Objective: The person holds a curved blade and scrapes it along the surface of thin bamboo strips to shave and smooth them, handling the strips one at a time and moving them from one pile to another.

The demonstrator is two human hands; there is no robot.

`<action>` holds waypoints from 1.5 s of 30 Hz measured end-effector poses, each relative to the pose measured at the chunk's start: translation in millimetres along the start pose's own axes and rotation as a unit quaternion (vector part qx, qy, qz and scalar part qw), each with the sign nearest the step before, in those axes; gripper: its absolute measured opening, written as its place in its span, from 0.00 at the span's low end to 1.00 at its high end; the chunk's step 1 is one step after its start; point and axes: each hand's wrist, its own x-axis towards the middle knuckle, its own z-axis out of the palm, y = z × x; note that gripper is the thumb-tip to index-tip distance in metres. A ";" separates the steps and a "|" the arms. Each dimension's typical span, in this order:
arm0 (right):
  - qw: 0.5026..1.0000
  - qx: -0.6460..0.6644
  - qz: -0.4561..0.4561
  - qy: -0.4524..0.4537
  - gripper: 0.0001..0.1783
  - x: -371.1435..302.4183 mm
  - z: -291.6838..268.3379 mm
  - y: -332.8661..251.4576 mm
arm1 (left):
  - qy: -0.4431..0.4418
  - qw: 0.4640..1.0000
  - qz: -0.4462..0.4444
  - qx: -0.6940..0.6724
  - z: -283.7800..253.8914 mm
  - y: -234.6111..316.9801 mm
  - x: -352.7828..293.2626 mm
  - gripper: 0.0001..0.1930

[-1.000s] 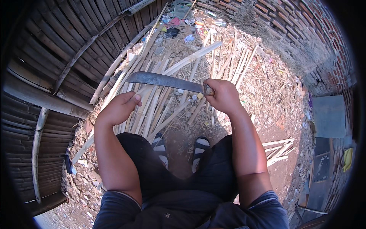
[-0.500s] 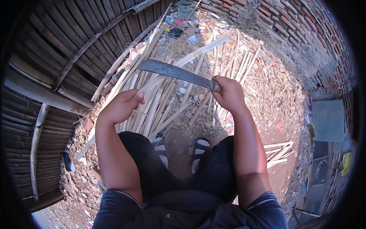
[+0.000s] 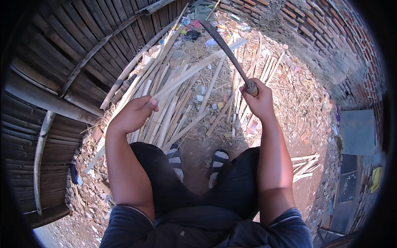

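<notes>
My left hand (image 3: 134,113) is closed round the near end of a long pale bamboo strip (image 3: 194,69), which slants away up and to the right. In my right hand (image 3: 259,99) I grip a machete (image 3: 228,51) by its wooden handle. Its dark blade points up and to the left, crossing over the strip's far part in this view; whether they touch I cannot tell. Beneath the held strip lie several loose bamboo strips (image 3: 167,118) on the ground, between my left hand and my feet.
A slatted bamboo wall (image 3: 78,53) rises on the left, a brick wall (image 3: 314,29) at the far right. More strips (image 3: 306,165) lie in a small pile right of my right forearm. Litter and straw cover the ground ahead. A grey panel (image 3: 356,132) stands at the right.
My right hand has moved slightly right, and the machete has swung from lying across the strip to pointing up and away. My left hand and the strip have barely moved.
</notes>
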 end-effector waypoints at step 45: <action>0.977 0.180 -0.030 0.111 0.24 -3.5 -3.5 -12.6 | 0.002 0.989 0.110 0.102 38.0 29.1 3.3 0.22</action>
